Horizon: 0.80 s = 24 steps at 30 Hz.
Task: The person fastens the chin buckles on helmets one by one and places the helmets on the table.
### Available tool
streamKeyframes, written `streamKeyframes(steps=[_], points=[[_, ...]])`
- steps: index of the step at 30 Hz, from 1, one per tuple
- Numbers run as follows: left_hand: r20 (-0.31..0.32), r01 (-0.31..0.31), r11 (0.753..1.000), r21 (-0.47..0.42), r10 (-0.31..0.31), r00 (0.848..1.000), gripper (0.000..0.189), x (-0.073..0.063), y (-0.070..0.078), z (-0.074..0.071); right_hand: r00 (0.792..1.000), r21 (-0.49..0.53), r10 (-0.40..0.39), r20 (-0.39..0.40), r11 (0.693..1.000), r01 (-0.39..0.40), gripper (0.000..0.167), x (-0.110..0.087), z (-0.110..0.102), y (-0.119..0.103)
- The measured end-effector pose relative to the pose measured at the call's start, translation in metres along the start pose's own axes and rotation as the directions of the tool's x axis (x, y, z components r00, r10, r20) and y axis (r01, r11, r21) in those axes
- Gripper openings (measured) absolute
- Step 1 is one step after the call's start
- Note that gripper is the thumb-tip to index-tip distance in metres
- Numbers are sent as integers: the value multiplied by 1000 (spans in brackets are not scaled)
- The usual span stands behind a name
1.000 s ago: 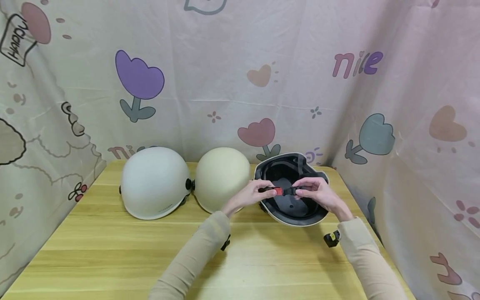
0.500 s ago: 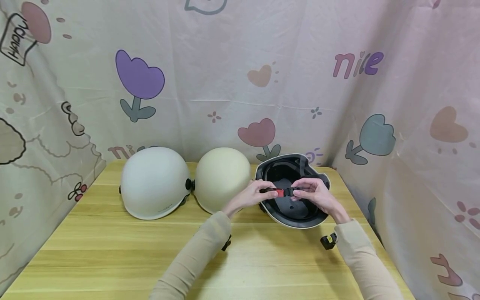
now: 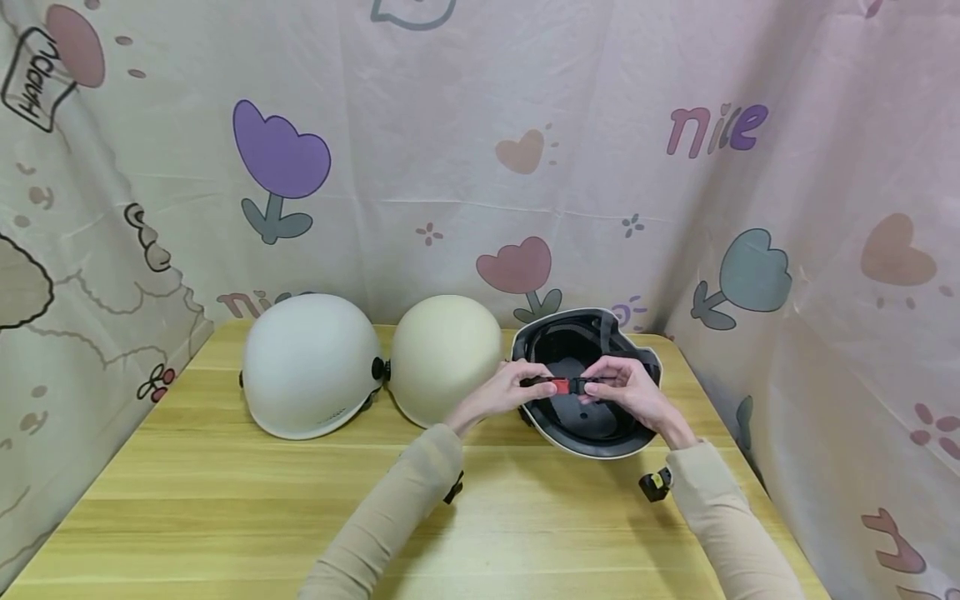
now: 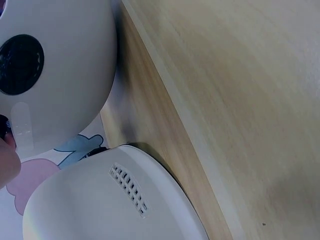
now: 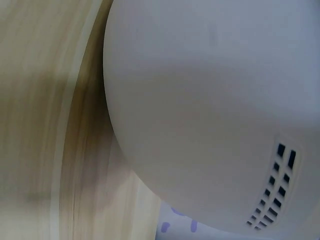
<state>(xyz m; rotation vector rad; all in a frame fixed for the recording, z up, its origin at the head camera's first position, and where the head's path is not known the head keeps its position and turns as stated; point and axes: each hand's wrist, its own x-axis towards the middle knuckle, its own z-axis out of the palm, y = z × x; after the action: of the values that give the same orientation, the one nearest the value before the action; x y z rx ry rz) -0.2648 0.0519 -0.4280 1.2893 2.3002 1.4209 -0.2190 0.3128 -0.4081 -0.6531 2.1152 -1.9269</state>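
Note:
An upturned helmet [image 3: 592, 429] with a black lining lies at the right of the table in the head view. Above its opening, my left hand [image 3: 498, 390] pinches the red half of the chin-strap buckle [image 3: 561, 386] between thumb and fingers. My right hand [image 3: 633, 392] pinches the black half of the buckle [image 3: 577, 386] from the other side. Both halves meet end to end; whether they are fully locked I cannot tell. In the right wrist view the helmet's pale shell [image 5: 200, 115] fills most of the frame, and the right hand is out of sight there.
A white helmet [image 3: 311, 367] and a cream helmet [image 3: 442, 358] stand dome up, side by side, left of the upturned one. All rest on a wooden table [image 3: 225, 508]. A printed curtain [image 3: 420, 125] hangs behind and at both sides.
My right hand has shifted slightly left, bringing the black half of the buckle closer to the red half. The upturned helmet has moved down a little. The other helmets have not moved.

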Motion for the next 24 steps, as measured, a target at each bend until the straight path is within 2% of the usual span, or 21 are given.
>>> streamKeyframes(steps=[6,15,24], points=[[-13,59,997,53,-59,998,11,-3,4,0,999,-47,35,-15,998,-36,17,1,3,-3],[-18,61,994,93,-59,998,12,-5,5,1,998,-89,43,-41,995,-46,9,1,5,-4],[-12,77,994,80,-76,997,13,-6,7,2,998,-95,27,-54,995,-32,7,1,6,-3]])
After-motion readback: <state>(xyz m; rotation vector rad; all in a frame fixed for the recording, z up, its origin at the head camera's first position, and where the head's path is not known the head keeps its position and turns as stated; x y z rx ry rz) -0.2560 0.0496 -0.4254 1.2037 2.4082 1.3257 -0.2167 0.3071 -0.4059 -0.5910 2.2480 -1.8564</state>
